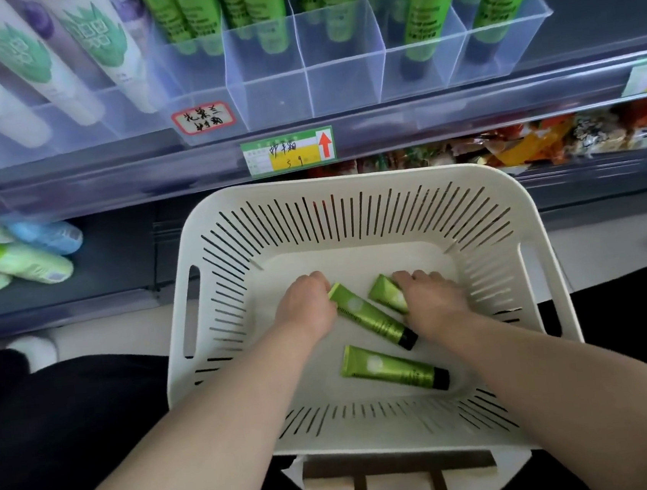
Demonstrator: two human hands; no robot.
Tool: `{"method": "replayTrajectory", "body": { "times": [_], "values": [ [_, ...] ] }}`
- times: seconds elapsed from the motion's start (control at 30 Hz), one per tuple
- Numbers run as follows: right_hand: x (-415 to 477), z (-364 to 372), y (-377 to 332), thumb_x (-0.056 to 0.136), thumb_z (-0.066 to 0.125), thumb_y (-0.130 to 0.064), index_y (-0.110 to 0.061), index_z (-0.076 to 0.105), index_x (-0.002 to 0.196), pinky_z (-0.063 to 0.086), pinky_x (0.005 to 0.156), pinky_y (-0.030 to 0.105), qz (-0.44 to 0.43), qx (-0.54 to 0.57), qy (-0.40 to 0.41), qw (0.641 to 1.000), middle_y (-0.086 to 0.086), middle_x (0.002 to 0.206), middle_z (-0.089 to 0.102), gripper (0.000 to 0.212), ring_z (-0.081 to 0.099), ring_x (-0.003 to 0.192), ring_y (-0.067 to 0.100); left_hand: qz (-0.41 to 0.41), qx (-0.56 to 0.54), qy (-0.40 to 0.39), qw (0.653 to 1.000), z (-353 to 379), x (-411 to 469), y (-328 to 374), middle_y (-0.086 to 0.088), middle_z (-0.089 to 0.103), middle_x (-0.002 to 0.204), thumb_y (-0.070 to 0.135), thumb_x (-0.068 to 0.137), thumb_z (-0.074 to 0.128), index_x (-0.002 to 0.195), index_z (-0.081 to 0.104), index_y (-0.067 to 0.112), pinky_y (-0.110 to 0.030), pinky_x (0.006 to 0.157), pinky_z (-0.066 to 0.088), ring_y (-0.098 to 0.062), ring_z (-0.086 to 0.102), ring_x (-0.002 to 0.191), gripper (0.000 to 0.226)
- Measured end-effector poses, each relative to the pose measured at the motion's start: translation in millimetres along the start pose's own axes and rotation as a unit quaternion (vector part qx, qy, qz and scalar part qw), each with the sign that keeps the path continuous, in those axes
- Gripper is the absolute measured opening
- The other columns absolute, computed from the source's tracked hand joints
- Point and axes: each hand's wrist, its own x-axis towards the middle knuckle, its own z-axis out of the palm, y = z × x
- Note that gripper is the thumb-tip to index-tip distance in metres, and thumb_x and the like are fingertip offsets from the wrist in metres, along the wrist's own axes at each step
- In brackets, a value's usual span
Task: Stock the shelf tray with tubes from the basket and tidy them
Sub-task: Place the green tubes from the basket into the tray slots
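A white slotted basket (pixel 353 197) sits in front of me below the shelf. Three green tubes with black caps lie on its floor. My left hand (pixel 306 304) is curled over the flat end of the middle tube (pixel 369 315). Beside it, my right hand (pixel 429 297) closes on a shorter-looking tube (pixel 386 292), partly hiding it. The third tube (pixel 392 367) lies loose nearer to me. Above, the clear divided shelf tray (pixel 309 82) holds green tubes upright in several compartments; its two middle front cells look empty.
White and green tubes (pixel 15 65) fill the tray to the left. A price label with a red arrow (pixel 290 152) is on the shelf edge. Bottles (pixel 23 256) lie on the lower left shelf, snack packets (pixel 523 144) on the lower right. A stool supports the basket.
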Motion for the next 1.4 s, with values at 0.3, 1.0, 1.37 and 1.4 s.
{"method": "replayTrajectory", "body": {
  "times": [0.3, 1.0, 1.37, 1.4],
  "values": [
    [-2.8, -32.1, -12.0, 0.092, 0.050, -0.022, -0.018, 0.043, 0.114, 0.042, 0.068, 0.033, -0.010, 0.174, 0.090, 0.981, 0.005, 0.098, 0.055, 0.023, 0.057, 0.090, 0.028, 0.088, 0.075, -0.061, 0.991, 7.9, 8.8, 6.9, -0.006, 0.042, 0.135, 0.007, 0.090, 0.044, 0.142, 0.041, 0.030, -0.039, 0.102, 0.040, -0.028, 0.039, 0.125, 0.056],
    [-34.5, -81.1, -11.2, 0.093, 0.052, -0.024, -0.024, 0.052, 0.109, 0.042, 0.063, 0.031, -0.025, 0.219, 0.239, 0.946, -0.005, 0.105, 0.052, 0.016, 0.057, 0.087, 0.021, 0.102, -0.176, 0.100, 0.974, -39.2, -24.9, 10.9, 0.006, 0.059, 0.081, 0.017, 0.086, 0.070, 0.086, 0.057, 0.019, -0.016, 0.058, 0.033, -0.013, 0.053, 0.076, 0.012],
    [-107.1, -173.1, -18.3, 0.091, 0.053, -0.021, -0.020, 0.058, 0.114, 0.044, 0.070, 0.035, -0.084, 0.168, 0.417, 0.889, 0.001, 0.110, 0.056, 0.024, 0.054, 0.101, 0.026, 0.196, -0.204, 0.307, 0.908, -149.0, -94.0, 51.9, 0.002, 0.065, 0.094, 0.013, 0.090, 0.061, 0.107, 0.061, 0.018, -0.029, 0.074, 0.044, -0.021, 0.060, 0.085, 0.018],
    [-113.7, -186.2, -21.0, 0.092, 0.052, -0.021, -0.019, 0.057, 0.116, 0.043, 0.070, 0.035, -0.093, 0.163, 0.431, 0.882, 0.002, 0.110, 0.056, 0.025, 0.055, 0.100, 0.026, 0.209, -0.208, 0.321, 0.900, -160.3, -100.1, 54.4, 0.003, 0.064, 0.095, 0.012, 0.091, 0.059, 0.109, 0.061, 0.018, -0.029, 0.075, 0.044, -0.019, 0.059, 0.087, 0.018]
  ]
}}
